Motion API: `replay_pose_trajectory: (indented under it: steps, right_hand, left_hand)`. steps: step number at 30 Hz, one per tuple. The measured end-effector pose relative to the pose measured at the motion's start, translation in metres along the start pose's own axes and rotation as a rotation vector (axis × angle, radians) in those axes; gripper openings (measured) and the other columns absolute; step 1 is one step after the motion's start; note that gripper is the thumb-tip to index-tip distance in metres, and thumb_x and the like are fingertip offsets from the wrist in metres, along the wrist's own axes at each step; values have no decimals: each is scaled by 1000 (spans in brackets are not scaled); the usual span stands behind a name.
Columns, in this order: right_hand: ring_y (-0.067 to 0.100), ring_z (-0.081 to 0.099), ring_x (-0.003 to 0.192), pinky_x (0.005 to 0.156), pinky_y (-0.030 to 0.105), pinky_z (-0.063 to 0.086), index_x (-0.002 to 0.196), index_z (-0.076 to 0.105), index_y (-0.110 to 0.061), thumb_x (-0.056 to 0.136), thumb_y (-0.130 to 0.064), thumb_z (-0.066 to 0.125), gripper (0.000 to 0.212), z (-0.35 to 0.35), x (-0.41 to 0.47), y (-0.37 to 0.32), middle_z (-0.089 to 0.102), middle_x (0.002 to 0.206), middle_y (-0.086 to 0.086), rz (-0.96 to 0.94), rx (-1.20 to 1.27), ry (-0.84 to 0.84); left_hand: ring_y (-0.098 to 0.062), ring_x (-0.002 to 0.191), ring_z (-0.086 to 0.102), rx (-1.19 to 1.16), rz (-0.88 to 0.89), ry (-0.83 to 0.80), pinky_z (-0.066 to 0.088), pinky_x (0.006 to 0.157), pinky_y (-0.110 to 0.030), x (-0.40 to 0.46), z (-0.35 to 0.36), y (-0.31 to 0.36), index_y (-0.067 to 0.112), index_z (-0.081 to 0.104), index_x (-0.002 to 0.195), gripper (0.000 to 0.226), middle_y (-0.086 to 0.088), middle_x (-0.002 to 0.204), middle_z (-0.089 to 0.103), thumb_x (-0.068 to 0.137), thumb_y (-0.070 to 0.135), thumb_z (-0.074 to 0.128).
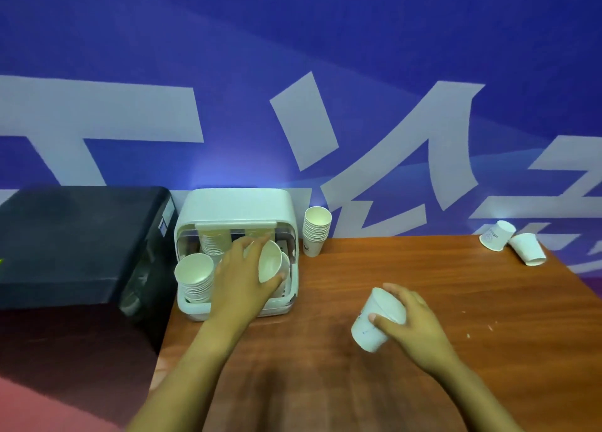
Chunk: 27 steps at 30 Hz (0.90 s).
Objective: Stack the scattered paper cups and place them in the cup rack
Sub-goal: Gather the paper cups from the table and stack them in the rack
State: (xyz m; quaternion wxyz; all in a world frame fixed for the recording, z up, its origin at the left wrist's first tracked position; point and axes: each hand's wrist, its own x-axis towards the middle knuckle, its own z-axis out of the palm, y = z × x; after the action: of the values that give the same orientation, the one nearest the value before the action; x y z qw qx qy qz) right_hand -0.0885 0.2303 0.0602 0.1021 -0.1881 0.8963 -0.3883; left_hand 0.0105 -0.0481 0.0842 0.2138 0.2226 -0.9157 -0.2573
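Observation:
A white cup rack stands at the table's back left, its front open. My left hand holds a paper cup tilted toward me, just inside the rack's opening. A stack of cups sits in the rack's front left, and another stack stands deeper inside. My right hand grips a white paper cup lying tilted on the wooden table. A stack of cups stands just right of the rack. Two loose cups lie on their sides at the far right corner.
A black box-like machine sits left of the rack, off the table's left edge. A blue wall with large white lettering rises directly behind the table. A few small white specks lie on the wood to the right.

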Motion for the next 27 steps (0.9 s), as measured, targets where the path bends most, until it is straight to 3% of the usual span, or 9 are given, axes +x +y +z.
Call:
replay_pose_trajectory:
  steps: [4,8,14,18,20,27]
  right_hand:
    - [10,47,116,94,24,34,128,53,-27,74,-29,77,60,2,13,7,52,124,-9,43,-20,15]
    - [10,48,116,103,36,37,123,52,-34,75,-32,77,55,0,32,9,53,121,-12,43,-57,18]
    - [8,50,107,86,23,37,123,51,-32,77,-30,75,52,10,53,11,54,117,-8,46,-23,-23]
    - [-5,50,102,78,10,38,119,50,-37,76,-29,76,50,16,59,13,54,115,-13,66,0,-48]
    - [-5,50,104,78,8,38,118,50,-38,76,-30,76,50,17,61,16,54,116,-14,81,-5,-60]
    - [1,49,110,85,8,33,125,51,-31,75,-31,77,57,19,70,12,53,122,-11,52,-22,-66]
  left_hand:
    - [-23,115,50,3,52,31,44,95,-40,18,15,-9,28,50,132,63,0,129,50,75,42,72]
    - [-24,115,50,39,61,8,42,93,-39,28,33,-13,28,51,132,62,-1,130,50,75,39,74]
    - [-25,124,47,140,22,-123,38,97,-45,39,59,-32,30,45,137,66,0,139,45,77,44,69]
    - [-22,144,16,334,-62,-392,16,111,-56,45,77,-39,37,21,147,71,6,156,18,86,52,55]
    - [-23,146,6,410,-65,-478,9,111,-60,50,82,-40,37,20,146,73,7,158,11,85,54,55]
    - [-25,147,0,417,-45,-478,1,110,-64,56,82,-40,39,14,147,80,6,159,9,82,59,57]
